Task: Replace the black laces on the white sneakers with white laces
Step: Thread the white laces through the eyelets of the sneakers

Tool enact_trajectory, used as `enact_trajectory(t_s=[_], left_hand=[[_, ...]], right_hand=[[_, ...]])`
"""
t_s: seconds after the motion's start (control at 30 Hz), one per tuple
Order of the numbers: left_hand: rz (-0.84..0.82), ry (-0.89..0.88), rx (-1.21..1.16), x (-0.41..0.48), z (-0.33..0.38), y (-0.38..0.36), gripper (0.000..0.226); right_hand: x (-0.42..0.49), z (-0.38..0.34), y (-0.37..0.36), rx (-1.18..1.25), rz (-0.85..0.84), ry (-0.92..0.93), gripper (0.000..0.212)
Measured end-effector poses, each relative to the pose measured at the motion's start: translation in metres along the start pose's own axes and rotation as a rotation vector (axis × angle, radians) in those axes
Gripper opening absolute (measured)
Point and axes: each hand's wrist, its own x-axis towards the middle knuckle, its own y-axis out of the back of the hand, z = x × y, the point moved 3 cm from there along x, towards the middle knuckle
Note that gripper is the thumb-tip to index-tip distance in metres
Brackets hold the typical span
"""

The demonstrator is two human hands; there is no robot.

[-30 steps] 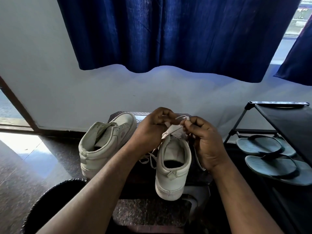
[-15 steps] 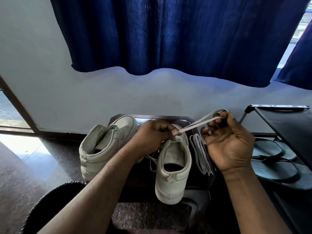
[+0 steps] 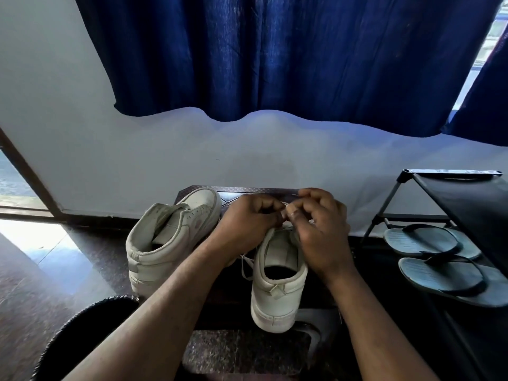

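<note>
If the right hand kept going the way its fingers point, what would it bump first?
Probably the left hand. The right hand points leftward at it above the near sneaker, with only a bit of white lace between them. Depth is unclear.

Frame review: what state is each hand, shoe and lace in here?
left hand: pinching white lace
right hand: pinching white lace
white lace: loose end hanging beside upright sneaker
upright sneaker: standing, heel toward camera
tilted sneaker: leaning sideways, untouched
flip-flops: lying on shoe rack
</note>
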Motion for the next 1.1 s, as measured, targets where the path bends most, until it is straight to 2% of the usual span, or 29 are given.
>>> enact_trajectory(t_s=[0.1,0.2,0.27,0.4,0.5,0.6,0.7,0.77,0.83,0.9,1.0,1.1], left_hand=[[-0.005,-0.005,0.025,0.000,0.000,0.000,0.014],[-0.015,0.021,0.024,0.000,-0.001,0.000,0.014],[-0.006,0.052,-0.005,0.000,-0.001,0.000,0.015],[-0.015,0.082,-0.020,-0.002,-0.002,0.002,0.026],[0.016,0.095,-0.058,-0.002,-0.003,0.003,0.024],[0.057,0.119,-0.108,-0.001,-0.004,0.002,0.025],[0.057,0.115,-0.058,-0.002,-0.002,0.001,0.024],[0.039,0.122,-0.038,-0.003,0.000,0.002,0.023],[0.047,0.138,-0.044,-0.002,-0.001,0.003,0.022],[0.101,0.154,-0.052,0.000,-0.004,0.007,0.022],[0.190,0.209,-0.122,0.003,-0.011,0.016,0.022],[0.215,0.233,-0.172,0.001,-0.007,0.021,0.022]], right_hand=[[0.003,0.002,0.000,0.063,-0.102,-0.064,0.024],[0.001,0.003,0.001,0.188,-0.144,-0.118,0.033],[0.001,0.005,0.004,0.136,-0.117,-0.103,0.025],[0.002,0.007,0.017,0.032,-0.116,-0.096,0.020],[0.001,0.008,0.026,-0.102,-0.134,-0.136,0.010],[-0.002,0.008,0.030,-0.225,-0.179,-0.170,0.016],[-0.003,0.004,0.029,-0.276,-0.132,-0.081,0.019],[-0.001,0.005,0.027,0.013,-0.091,-0.057,0.022],[-0.001,0.005,0.026,0.427,-0.123,-0.077,0.020],[-0.001,0.003,0.029,0.685,-0.158,-0.115,0.017],[0.000,0.001,0.042,0.777,-0.106,-0.125,0.014],[0.003,0.003,0.054,0.768,-0.008,-0.102,0.022]])
